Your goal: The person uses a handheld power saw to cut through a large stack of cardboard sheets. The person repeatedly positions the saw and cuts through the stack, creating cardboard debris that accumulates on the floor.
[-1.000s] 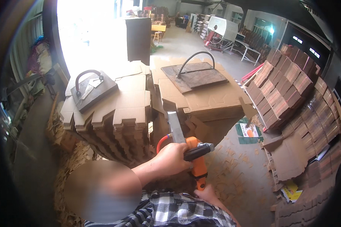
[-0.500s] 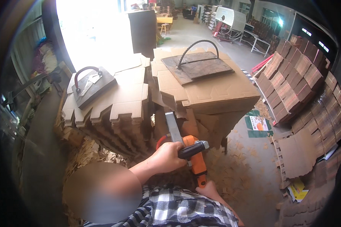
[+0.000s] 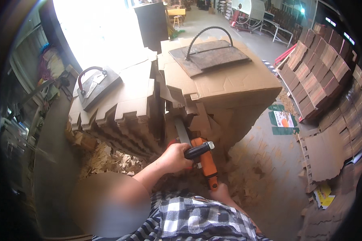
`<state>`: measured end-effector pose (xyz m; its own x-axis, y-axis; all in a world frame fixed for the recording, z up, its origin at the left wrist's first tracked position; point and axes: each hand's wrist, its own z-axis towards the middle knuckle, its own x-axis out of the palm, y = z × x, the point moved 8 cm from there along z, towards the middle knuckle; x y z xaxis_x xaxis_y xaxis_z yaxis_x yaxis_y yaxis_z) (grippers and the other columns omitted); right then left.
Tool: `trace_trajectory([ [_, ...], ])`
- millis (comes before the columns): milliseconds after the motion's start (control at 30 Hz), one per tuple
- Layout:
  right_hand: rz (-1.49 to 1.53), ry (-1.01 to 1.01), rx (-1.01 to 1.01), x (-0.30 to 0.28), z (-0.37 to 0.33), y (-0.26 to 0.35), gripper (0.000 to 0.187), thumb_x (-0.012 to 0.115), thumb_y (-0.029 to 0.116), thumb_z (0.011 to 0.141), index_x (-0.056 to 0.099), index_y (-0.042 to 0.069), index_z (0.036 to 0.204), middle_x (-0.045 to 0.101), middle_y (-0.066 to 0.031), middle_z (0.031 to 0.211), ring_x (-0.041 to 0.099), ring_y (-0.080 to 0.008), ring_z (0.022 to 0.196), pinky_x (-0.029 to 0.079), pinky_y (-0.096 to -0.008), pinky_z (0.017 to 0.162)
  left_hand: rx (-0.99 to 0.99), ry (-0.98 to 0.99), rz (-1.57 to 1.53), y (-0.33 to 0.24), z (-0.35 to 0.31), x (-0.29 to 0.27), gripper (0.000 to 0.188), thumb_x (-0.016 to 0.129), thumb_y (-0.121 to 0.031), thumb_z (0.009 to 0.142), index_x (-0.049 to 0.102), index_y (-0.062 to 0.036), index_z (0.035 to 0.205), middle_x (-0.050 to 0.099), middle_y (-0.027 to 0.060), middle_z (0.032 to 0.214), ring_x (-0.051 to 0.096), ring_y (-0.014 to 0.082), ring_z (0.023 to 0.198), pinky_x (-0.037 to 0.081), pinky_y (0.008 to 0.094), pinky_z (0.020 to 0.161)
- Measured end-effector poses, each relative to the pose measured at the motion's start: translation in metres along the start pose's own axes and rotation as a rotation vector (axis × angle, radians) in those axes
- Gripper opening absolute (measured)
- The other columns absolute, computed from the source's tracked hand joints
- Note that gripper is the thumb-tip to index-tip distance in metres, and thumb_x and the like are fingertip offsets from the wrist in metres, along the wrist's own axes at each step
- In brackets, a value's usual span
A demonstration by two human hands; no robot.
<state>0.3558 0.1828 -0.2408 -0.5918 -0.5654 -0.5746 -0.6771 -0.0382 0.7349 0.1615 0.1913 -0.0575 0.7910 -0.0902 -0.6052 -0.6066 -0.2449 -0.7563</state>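
Note:
An orange power tool (image 3: 208, 164) with a long flat grey bar (image 3: 182, 130) is held in both of my hands. My left hand (image 3: 177, 157) is closed round its black side handle (image 3: 200, 150). At the tool's rear end, my right hand (image 3: 222, 193) is wrapped round the grip, its fingers partly hidden. The bar points away from me, its far end in the gap between a left stack of die-cut cardboard (image 3: 134, 110) and a right stack (image 3: 233, 84). Whether the bar touches the cardboard, I cannot tell. Something red shows beside my left hand.
A metal plate with a curved handle (image 3: 213, 58) lies on the right stack, and a dark weight with a handle (image 3: 99, 86) on the left one. Cardboard scraps (image 3: 112, 160) litter the floor. Bundled cardboard (image 3: 313, 72) is piled at right. A white machine (image 3: 248, 11) stands far back.
The tool's bar has moved forward, deeper into the gap between the stacks. Both hands have kept their hold and shifted slightly away from me. The view has tilted a little downward.

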Motion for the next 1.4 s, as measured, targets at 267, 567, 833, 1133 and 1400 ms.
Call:
trace_trajectory([
  [267, -0.011, 0.002, 0.042, 0.022, 0.005, -0.031, 0.023, 0.057, 0.018, 0.059, 0.056, -0.001, 0.072, 0.056, -0.0233, 0.069, 0.055, -0.0383, 0.069, 0.044, -0.0431, 0.059, -0.070, 0.013, 0.012, 0.027, 0.002, 0.021, 0.023, 0.059, -0.009, 0.059, 0.053, 0.0009, 0.080, 0.054, 0.0119, 0.066, 0.054, 0.0184, 0.063, 0.042, 0.0290, 0.059],
  [567, -0.085, 0.085, 0.178, 0.035, 0.007, -0.032, 0.030, 0.059, 0.025, 0.061, 0.058, -0.002, 0.074, 0.057, -0.0230, 0.075, 0.056, -0.0368, 0.074, 0.045, -0.0410, 0.064, -0.231, 0.045, 0.056, 0.059, 0.012, 0.022, 0.025, 0.057, -0.009, 0.060, 0.055, 0.0009, 0.083, 0.055, 0.0119, 0.064, 0.056, 0.0180, 0.060, 0.042, 0.0293, 0.056],
  [833, -0.164, 0.279, 0.137, 0.087, -0.036, -0.085, 0.028, 0.057, 0.024, 0.060, 0.058, 0.000, 0.074, 0.057, -0.0200, 0.070, 0.056, -0.0353, 0.065, 0.046, -0.0406, 0.058, -0.305, 0.106, -0.055, 0.145, -0.014, 0.094, 0.040, 0.065, -0.025, 0.059, 0.057, -0.0045, 0.093, 0.059, 0.0166, 0.074, 0.058, 0.0245, 0.071, 0.045, 0.0329, 0.064],
  [1133, -0.044, 0.012, -0.010, 0.059, -0.027, -0.049, 0.023, 0.060, 0.023, 0.059, 0.056, 0.002, 0.068, 0.054, -0.0191, 0.060, 0.055, -0.0351, 0.058, 0.043, -0.0412, 0.052, -0.141, 0.049, 0.094, 0.067, -0.035, 0.063, 0.028, 0.066, -0.021, 0.060, 0.055, -0.0012, 0.077, 0.057, 0.0163, 0.068, 0.057, 0.0282, 0.068, 0.044, 0.0334, 0.060],
  [1400, -0.052, -0.138, 0.081, 0.036, -0.005, -0.036, 0.024, 0.060, 0.022, 0.057, 0.057, 0.001, 0.070, 0.056, -0.0208, 0.065, 0.054, -0.0378, 0.065, 0.044, -0.0430, 0.056, -0.029, -0.005, 0.128, 0.072, 0.010, 0.038, 0.031, 0.066, -0.018, 0.059, 0.056, -0.0020, 0.083, 0.057, 0.0166, 0.074, 0.056, 0.0287, 0.071, 0.043, 0.0333, 0.064],
])
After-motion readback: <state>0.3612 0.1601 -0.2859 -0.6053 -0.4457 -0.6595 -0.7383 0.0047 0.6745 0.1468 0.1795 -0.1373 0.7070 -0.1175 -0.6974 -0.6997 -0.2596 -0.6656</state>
